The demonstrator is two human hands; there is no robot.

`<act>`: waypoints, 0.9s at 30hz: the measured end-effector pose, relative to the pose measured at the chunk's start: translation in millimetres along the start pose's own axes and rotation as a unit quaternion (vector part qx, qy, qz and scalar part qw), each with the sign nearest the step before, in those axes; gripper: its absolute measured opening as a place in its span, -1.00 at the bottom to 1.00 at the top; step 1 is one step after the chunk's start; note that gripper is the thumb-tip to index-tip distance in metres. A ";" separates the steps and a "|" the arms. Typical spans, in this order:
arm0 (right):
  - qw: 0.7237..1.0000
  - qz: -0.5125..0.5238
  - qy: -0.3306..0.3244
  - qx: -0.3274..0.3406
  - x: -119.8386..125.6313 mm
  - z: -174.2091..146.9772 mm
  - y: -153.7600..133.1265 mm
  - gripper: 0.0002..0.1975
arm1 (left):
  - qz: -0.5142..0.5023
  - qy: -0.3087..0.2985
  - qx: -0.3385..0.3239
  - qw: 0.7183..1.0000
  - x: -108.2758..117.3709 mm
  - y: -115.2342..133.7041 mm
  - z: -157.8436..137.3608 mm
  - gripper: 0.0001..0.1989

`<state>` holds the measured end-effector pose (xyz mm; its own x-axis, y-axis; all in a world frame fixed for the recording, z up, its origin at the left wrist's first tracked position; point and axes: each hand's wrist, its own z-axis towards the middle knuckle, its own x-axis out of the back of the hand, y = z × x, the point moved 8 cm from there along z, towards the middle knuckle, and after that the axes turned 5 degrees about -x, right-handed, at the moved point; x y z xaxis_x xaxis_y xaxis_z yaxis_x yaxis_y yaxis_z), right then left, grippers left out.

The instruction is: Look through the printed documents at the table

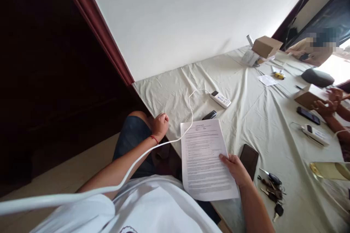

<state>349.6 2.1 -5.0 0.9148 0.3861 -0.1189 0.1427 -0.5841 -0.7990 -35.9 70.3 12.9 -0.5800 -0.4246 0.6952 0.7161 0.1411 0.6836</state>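
My right hand (pixel 235 167) rests on the right edge of a printed sheet of paper (pixel 205 156), thumb on top, pinning it at the table's near edge. My left hand (pixel 160 124) is curled into a fist at the table's left edge, gripping the pale tablecloth (pixel 246 109) there; a red string circles its wrist. A white cable (pixel 188 116) runs from my chest across the paper to a small white device (pixel 220 99). A dark phone (pixel 248 156) lies face down just right of my right hand.
A bunch of keys (pixel 270 187) lies near the front right. A small black object (pixel 209 115) sits above the paper. Cardboard boxes (pixel 265 46), another phone (pixel 308 115) and a second white device (pixel 314 133) lie farther off. Another person's hands (pixel 329 103) hold a box at right.
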 end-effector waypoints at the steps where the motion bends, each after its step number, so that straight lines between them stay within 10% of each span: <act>1: 1.000 0.020 0.014 -0.011 6.0 -7.0 3.4 -0.51 | -0.014 -0.003 -0.007 1.000 1.2 1.3 -8.4 -0.74; 6: 0.990 0.100 0.082 -0.050 29.5 -34.5 24.1 -0.57 | -0.135 -0.088 -0.005 0.987 -3.6 8.0 -68.7 -0.78; 10: 0.983 0.131 0.118 -0.058 27.2 -41.0 30.5 -0.58 | -0.272 -0.190 0.156 0.930 -19.2 9.8 -103.1 -0.90; 17: 0.977 0.143 0.144 -0.067 18.8 -38.1 26.4 -0.55 | -0.364 -0.323 0.301 0.820 -40.2 55.0 -115.8 -0.78; 27: 0.966 0.134 0.214 -0.055 23.7 -27.1 19.4 -0.56 | -0.346 -0.432 0.276 0.786 -77.5 78.5 -106.7 -0.76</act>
<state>384.3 -19.4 -7.4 0.9936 -0.1066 -0.0382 -0.1025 -0.7036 -0.7031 106.7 18.8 -11.0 -0.9742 0.1619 -0.1572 -0.0260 0.6116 0.7908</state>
